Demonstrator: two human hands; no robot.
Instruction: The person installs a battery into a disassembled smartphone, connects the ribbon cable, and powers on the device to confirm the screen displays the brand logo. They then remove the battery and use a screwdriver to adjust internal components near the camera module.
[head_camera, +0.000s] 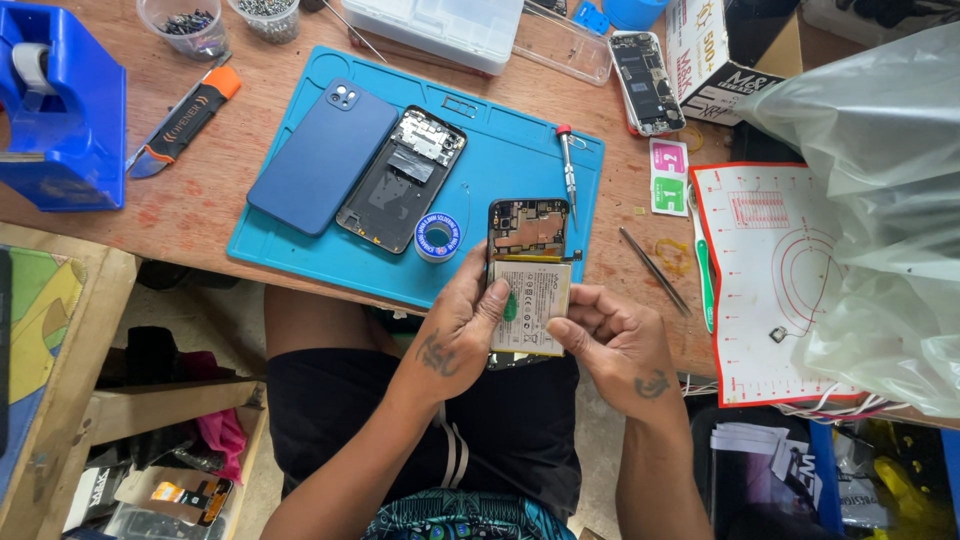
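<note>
The opened phone (528, 262) sits between both hands, just off the near edge of the worktop (250, 90), its back cover gone so the circuit board at its top and the pale battery (530, 308) below it lie bare. The left hand (462, 335) clamps the phone's left edge, its thumb lying across the battery beside a small green pick (510, 306). The right hand (612, 340) closes its grip on the battery's right edge and lower corner, fingertips touching the side. The step in hand looks like working at the battery in its bay; I cannot tell whether it is being lifted out or pressed in. Either way the next move seems to call for slow, even pressure along the edge, with no bending of the cell and no snagging of the thin parts by the board.

At twelve o'clock from the phone a red-tipped screwdriver (568, 170) lies on the blue mat (500, 140). At nine o'clock, just beside the phone, stands a small roll of tape (436, 238). At ten o'clock lie a dark phone frame (400, 180) and a blue back cover (322, 157), touching side by side. At three o'clock tweezers (654, 270) rest on the bare wood, and beyond them a red-edged white mat (770, 280) is partly covered by a clear plastic bag (880, 200). At one o'clock another opened phone (646, 82) lies face down. Far at ten o'clock are an orange-tipped utility knife (185, 115) and a blue tape dispenser (60, 110). Nothing lies between the hands and the phone; the tape roll crowds the left side.
</note>
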